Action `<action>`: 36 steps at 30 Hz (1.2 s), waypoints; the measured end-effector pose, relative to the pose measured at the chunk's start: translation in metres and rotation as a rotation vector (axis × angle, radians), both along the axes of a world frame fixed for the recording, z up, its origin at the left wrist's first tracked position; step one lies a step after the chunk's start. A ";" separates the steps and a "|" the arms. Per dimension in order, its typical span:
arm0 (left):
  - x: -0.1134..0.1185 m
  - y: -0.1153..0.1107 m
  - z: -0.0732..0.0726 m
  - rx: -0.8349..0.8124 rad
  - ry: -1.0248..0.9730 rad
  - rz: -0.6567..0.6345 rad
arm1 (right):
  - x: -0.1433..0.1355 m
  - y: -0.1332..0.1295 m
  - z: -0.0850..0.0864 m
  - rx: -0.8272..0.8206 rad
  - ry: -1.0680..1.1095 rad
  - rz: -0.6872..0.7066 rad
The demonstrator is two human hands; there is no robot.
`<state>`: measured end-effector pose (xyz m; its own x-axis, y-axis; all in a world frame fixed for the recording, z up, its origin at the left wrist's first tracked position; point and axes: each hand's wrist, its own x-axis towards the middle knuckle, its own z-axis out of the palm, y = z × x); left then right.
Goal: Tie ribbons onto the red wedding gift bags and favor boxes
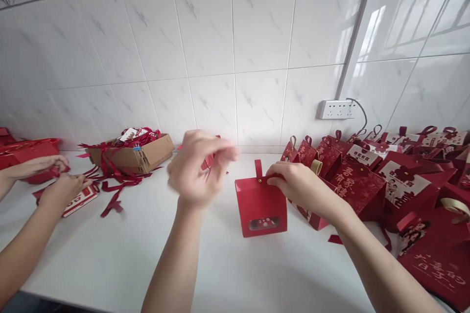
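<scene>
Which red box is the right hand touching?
The plain-fronted red box with a rounded window low down. The right hand touches its top edge; many boxes crowded at right bear lettering instead.

We had a red box [260, 200] with a ribbon loop [258, 168] and front window [264, 223] upright on the surface [227, 274].

Left of the windowed box [257, 200], the left hand [200, 166] is shown bare, its outline softened by blur; the left forearm [176, 259], also bare, is tapered handward. At the box's upper right, the right hand [295, 181] is seen bare and sharper, the slim right forearm [370, 254] likewise uncovered.
</scene>
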<state>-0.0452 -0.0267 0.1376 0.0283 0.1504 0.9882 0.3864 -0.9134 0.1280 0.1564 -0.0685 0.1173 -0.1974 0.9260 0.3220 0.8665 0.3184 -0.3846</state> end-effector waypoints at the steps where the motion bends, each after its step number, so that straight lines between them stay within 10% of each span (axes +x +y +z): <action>1: 0.002 0.003 0.002 -0.078 0.011 -0.001 | 0.006 -0.002 0.004 0.044 0.081 0.042; 5: 0.011 0.013 0.006 -0.716 0.291 -0.112 | 0.032 -0.006 0.016 0.154 0.488 0.382; 9: 0.028 0.013 -0.003 -1.085 0.696 -0.582 | 0.041 -0.003 0.013 0.180 0.919 0.696; 15: 0.056 0.000 -0.018 -1.287 0.526 -1.121 | 0.037 0.003 0.009 0.142 1.078 0.605; 19: 0.060 -0.010 -0.012 -1.313 0.214 -1.013 | 0.042 -0.001 0.015 0.067 1.132 0.403; 25: 0.059 -0.028 -0.001 -1.086 -0.030 -0.463 | 0.044 -0.014 0.025 0.098 1.130 0.329; 36: 0.049 -0.048 0.012 -1.064 -0.029 -0.629 | 0.022 -0.044 0.028 -0.016 1.052 0.204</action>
